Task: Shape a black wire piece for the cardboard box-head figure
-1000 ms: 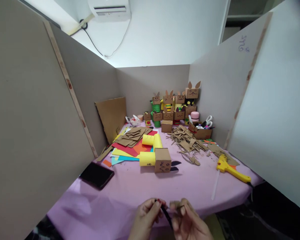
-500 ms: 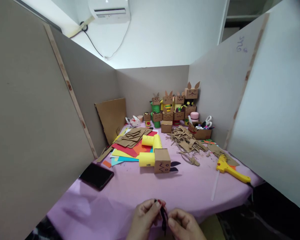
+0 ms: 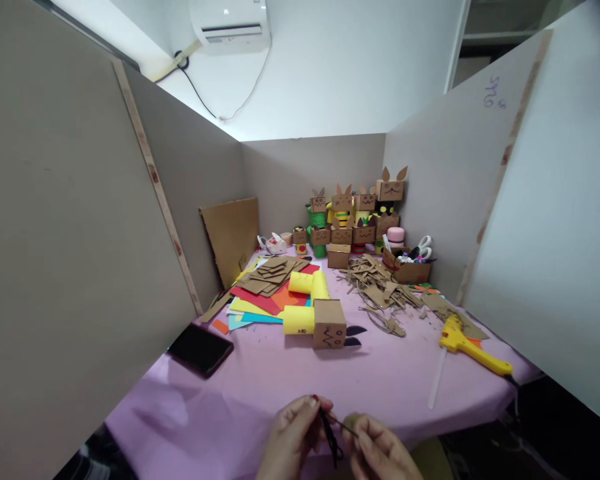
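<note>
At the near edge of the table, my left hand (image 3: 294, 433) pinches a small dark bundle that looks like folded black cord (image 3: 331, 439), one looped end hanging down. From it a thin dark strand (image 3: 344, 425) stretches across to my right hand (image 3: 380, 450), whose thumb and fingers are closed on its end. Beyond both hands lies a cardboard box figure (image 3: 329, 325) on its side, with a drawn face, dark pointed ears and a yellow paper tube (image 3: 299, 321) as its body.
A phone (image 3: 201, 349) lies left and a yellow glue gun (image 3: 473, 347) right. Cardboard scraps (image 3: 380, 287) and coloured paper (image 3: 255, 305) are spread farther back. Several box figures (image 3: 341, 235) stand before the back panel, beside a box of scissors and pens (image 3: 411, 269).
My right hand has drawn a thin strand out to the right from the black bundle. The whole view has shifted slightly; the objects on the table stay put.
</note>
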